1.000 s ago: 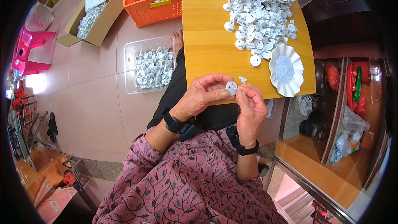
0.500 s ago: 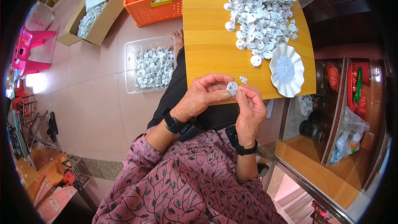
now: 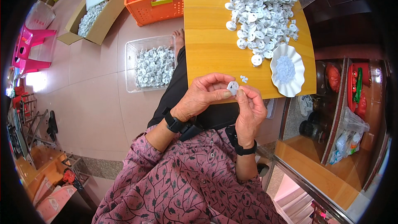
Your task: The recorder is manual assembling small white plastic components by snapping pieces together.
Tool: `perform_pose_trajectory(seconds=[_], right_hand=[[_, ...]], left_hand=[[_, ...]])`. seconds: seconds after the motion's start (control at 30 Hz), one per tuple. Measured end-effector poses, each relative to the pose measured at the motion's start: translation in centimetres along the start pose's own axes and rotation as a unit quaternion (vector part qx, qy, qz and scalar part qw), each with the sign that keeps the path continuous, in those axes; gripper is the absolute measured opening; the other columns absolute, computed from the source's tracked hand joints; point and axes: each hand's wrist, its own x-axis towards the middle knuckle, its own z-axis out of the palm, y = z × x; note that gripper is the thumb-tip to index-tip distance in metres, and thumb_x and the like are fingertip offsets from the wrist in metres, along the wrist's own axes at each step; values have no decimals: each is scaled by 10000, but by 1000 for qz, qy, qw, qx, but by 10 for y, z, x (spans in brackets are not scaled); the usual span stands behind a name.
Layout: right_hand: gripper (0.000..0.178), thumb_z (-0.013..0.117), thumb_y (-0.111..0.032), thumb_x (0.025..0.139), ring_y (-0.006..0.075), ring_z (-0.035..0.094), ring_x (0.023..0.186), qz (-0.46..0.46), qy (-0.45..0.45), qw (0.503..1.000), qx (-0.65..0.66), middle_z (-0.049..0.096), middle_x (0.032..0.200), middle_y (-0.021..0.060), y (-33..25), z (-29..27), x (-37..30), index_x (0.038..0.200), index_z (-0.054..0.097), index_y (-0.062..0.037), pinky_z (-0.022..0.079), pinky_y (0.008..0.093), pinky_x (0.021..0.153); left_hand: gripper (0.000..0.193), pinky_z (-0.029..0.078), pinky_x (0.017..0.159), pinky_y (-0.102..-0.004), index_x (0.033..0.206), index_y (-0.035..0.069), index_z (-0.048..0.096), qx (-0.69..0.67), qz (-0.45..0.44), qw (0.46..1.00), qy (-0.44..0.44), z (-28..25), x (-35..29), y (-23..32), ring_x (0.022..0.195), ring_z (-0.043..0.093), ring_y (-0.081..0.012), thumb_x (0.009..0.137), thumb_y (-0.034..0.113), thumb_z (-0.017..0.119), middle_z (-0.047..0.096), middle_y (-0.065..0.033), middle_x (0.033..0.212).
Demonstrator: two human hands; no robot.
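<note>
Between thumb and fingers, my left hand [image 3: 207, 90] pinches a small white round plastic disc [image 3: 233, 86] with dark slots in its face. My right hand [image 3: 251, 105] has its thumb and forefinger pressed together at the disc's right edge. Whether a tiny part sits between those fingertips is too small to tell. Both hands are just over the near edge of the yellow wooden table [image 3: 207, 37]. A few tiny pale pieces [image 3: 244, 79] lie just beyond the fingers. To the right, a white wavy-rimmed dish [image 3: 297, 84] holds many small pale-blue pieces [image 3: 285, 69].
A large heap of similar white plastic parts [image 3: 259, 16] covers the table's far right. On the floor to the left stand a clear bin [image 3: 129, 64], an orange crate [image 3: 155, 14] and a cardboard box [image 3: 101, 31], all holding white parts. Open shelves [image 3: 338, 99] stand at the right.
Both hands keep almost the same place and grip. The disc's face has turned slightly between the fingers.
</note>
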Motion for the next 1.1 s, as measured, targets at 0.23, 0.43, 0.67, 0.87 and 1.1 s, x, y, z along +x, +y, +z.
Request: perform_pose_trajectory(seconds=[0.23, 0.43, 0.67, 0.87, 1.1], right_hand=[[70, 690, -3, 902, 156, 620, 905, -99, 2, 986, -134, 644, 1009, 93, -5, 4, 0, 959, 656, 18, 508, 268, 753], [70, 694, -1, 890, 180, 630, 844, -157, -8, 969, -190, 655, 969, 107, -4, 5, -1, 947, 654, 7, 510, 282, 703], [64, 694, 5, 884, 186, 628, 832, -149, -18, 966, -208, 649, 957, 108, -8, 5, 0, 940, 664, 12, 512, 286, 703], [64, 689, 6, 887, 168, 627, 809, -120, -51, 966, -223, 643, 948, 107, -12, 4, 1, 946, 669, 19, 513, 276, 695], [102, 670, 1, 906, 127, 622, 787, -29, -76, 988, -128, 642, 964, 88, -6, 1, 2, 1001, 647, 27, 509, 251, 681]], left_hand=[[342, 549, 975, -341, 1249, -27, 590, 20, 12, 1000, 9, -1, 0, -2, 1083, 654, -182, 916, -3, 664, 660, -101, 1166], [338, 552, 957, -318, 1244, -22, 597, 49, 14, 999, 8, -2, 0, -1, 1064, 654, -161, 914, -10, 666, 665, -90, 1150], [318, 558, 943, -311, 1226, -15, 609, 60, 17, 998, 1, -2, -1, -1, 1045, 658, -154, 913, -9, 669, 673, -82, 1119], [307, 559, 943, -313, 1228, -20, 608, 60, 3, 998, 10, -5, -4, 1, 1028, 660, -153, 927, 8, 658, 678, -86, 1114], [329, 563, 908, -286, 1246, -40, 608, 21, -3, 999, 36, -5, -4, 5, 996, 665, -153, 929, 29, 664, 678, -98, 1120]])
